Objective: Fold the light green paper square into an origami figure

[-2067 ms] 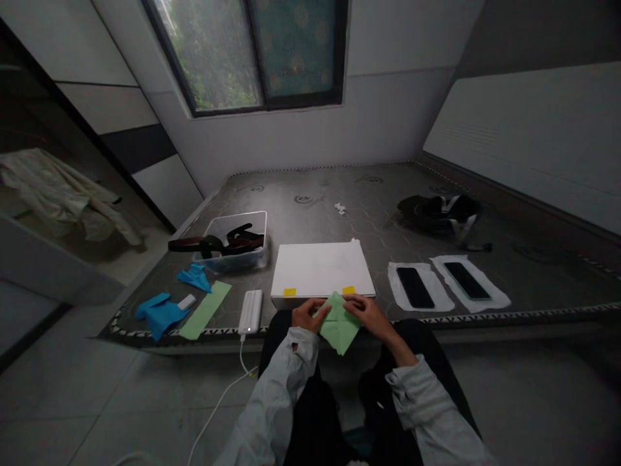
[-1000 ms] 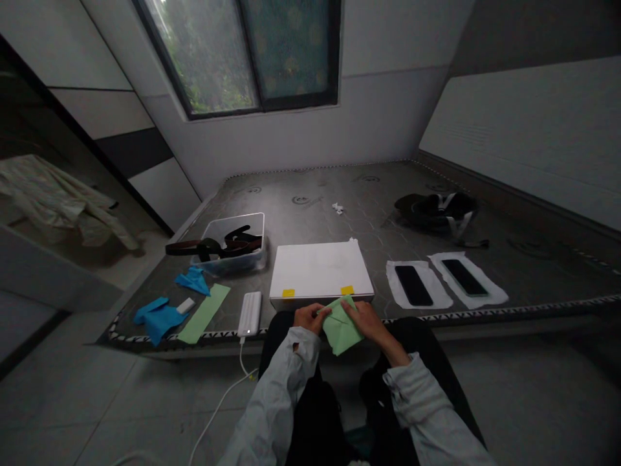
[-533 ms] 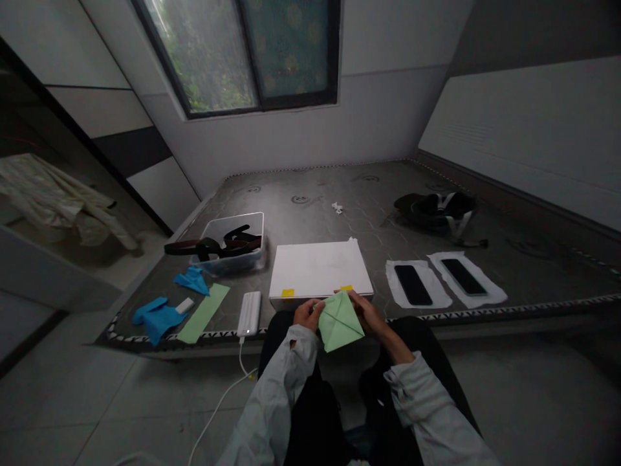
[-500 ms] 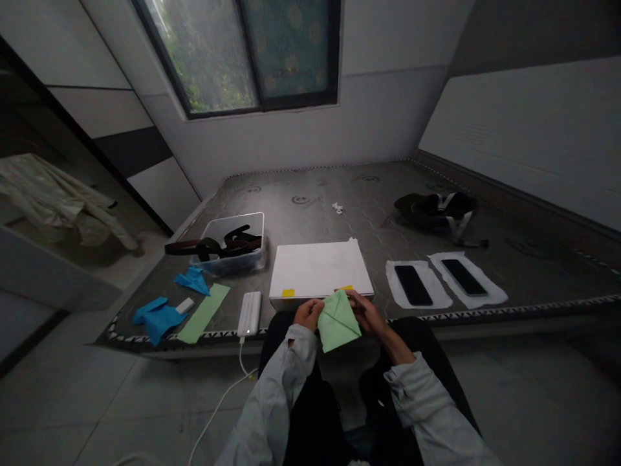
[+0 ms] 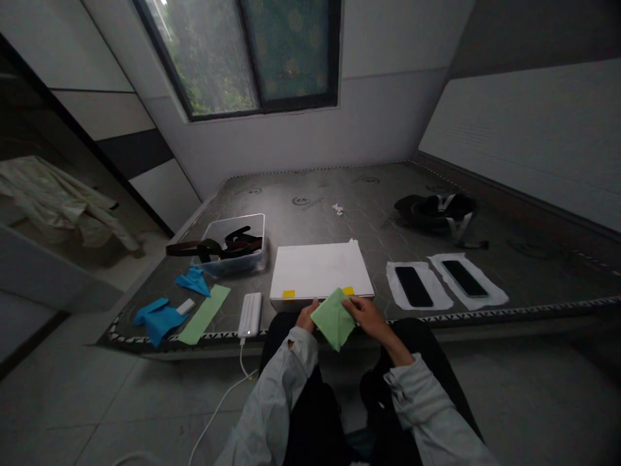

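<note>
A folded piece of light green paper (image 5: 334, 321) is held above my lap, in front of the white box's near edge. My left hand (image 5: 306, 317) grips its left side, with the fingers partly hidden behind the paper. From the right, my right hand (image 5: 367, 314) pinches its upper right edge. The white box (image 5: 320, 268) lies flat just beyond my hands, with two yellow patches along its near edge.
Left lie a power bank (image 5: 250, 314) with a white cable, a green strip (image 5: 204, 315), blue folded pieces (image 5: 160, 320) and a clear bin (image 5: 237, 264) holding belts. Right are two phones (image 5: 413, 286) on white sheets and a dark cap (image 5: 436, 212).
The green paper has turned and shifted slightly left; its crossing folds no longer show. My right hand has moved its grip onto the upper right edge.
</note>
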Tool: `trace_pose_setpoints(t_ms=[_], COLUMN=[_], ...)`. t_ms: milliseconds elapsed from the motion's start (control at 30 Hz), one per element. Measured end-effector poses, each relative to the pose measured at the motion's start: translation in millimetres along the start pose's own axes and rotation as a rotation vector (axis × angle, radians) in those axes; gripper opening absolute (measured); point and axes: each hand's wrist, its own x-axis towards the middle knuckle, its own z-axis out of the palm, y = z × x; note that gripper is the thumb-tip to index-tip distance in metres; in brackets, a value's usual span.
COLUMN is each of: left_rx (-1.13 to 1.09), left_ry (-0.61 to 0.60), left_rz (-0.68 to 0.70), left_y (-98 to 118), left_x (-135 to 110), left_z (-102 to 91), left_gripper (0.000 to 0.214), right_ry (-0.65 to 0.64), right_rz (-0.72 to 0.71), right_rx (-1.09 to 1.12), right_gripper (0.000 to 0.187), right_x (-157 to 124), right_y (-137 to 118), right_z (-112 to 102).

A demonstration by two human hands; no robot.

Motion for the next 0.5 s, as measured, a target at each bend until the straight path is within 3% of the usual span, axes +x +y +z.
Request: trace_pose_setpoints(t_ms=[67, 133, 267, 367, 433, 500], left_rx=[-0.094, -0.075, 0.251, 0.294, 0.222, 0.132], left_ry=[-0.027, -0.038, 0.039, 0.126, 0.148, 0.137], left_rz=[-0.04, -0.019, 0.142, 0.171, 0.153, 0.124], left_y=[1, 2, 1, 0, 0, 1], left_x=[-2, -6, -12, -13, -12, -11], left_z=[-4.7, -6.8, -4.9, -4.2, -4.6, -4.7], left_gripper=[0.084, 0.08, 0.054, 0.046, 0.048, 0.053], right_ry=[0.054, 0.075, 0.088, 0.015, -0.073, -0.164], right_rz=[0.031, 0.041, 0.043, -0.031, -0.108, -0.157], right_rx=[-0.049, -0.054, -0.03, -0.091, -0.189, -0.273], right_gripper=[0.046, 0.043, 0.049, 0.046, 0.037, 0.039], right_x=[0, -1, -6, -9, -12, -15], right_y=[2, 2, -1, -4, -7, -11], right_z=[-5, -7, -6, -10, -16, -22])
